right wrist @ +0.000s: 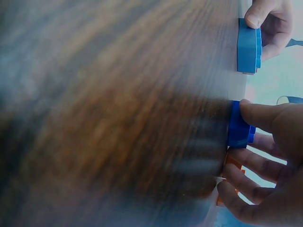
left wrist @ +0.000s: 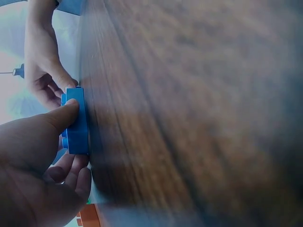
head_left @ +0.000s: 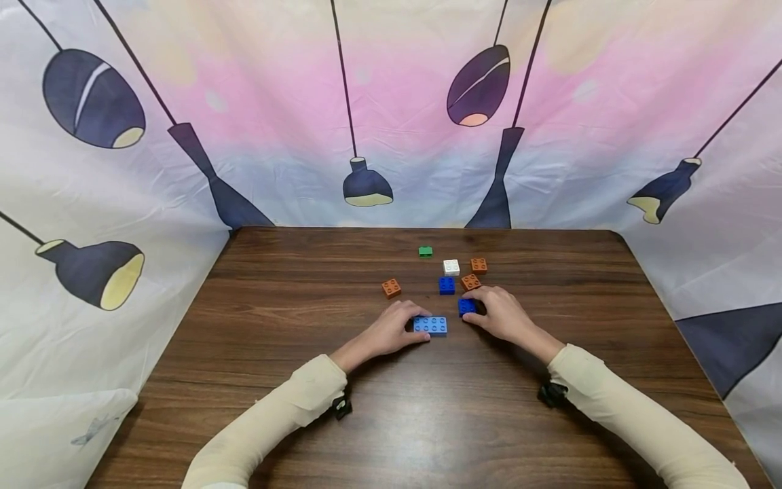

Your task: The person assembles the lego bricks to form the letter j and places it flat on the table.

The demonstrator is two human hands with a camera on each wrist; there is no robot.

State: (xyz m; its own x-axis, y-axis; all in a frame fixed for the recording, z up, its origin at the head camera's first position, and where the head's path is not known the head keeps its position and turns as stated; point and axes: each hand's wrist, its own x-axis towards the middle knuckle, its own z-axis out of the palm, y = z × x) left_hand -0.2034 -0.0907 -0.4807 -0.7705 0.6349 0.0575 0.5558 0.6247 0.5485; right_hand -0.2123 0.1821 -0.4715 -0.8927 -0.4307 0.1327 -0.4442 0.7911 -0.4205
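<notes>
A light blue building brick (head_left: pixel 430 327), long with two rows of studs, lies flat on the wooden table. My left hand (head_left: pixel 393 329) holds its left end, thumb on the near side and fingers on the far side. To the right, my right hand (head_left: pixel 502 313) pinches a small dark blue brick (head_left: pixel 467 308) between thumb and fingers, also at table level. The two bricks are apart by a small gap. In the left wrist view the thumb presses the side of the light blue brick (left wrist: pixel 78 124). The right wrist view shows the dark blue brick (right wrist: pixel 239 124) under the thumb.
Behind the hands lie another dark blue brick (head_left: pixel 447 285), a white brick (head_left: pixel 451 267), a green brick (head_left: pixel 425 251) and orange bricks at the right (head_left: pixel 478 265), by the right fingers (head_left: pixel 470 282) and at the left (head_left: pixel 391 288). A printed cloth (head_left: pixel 293 136) hangs behind the table (head_left: pixel 275 305).
</notes>
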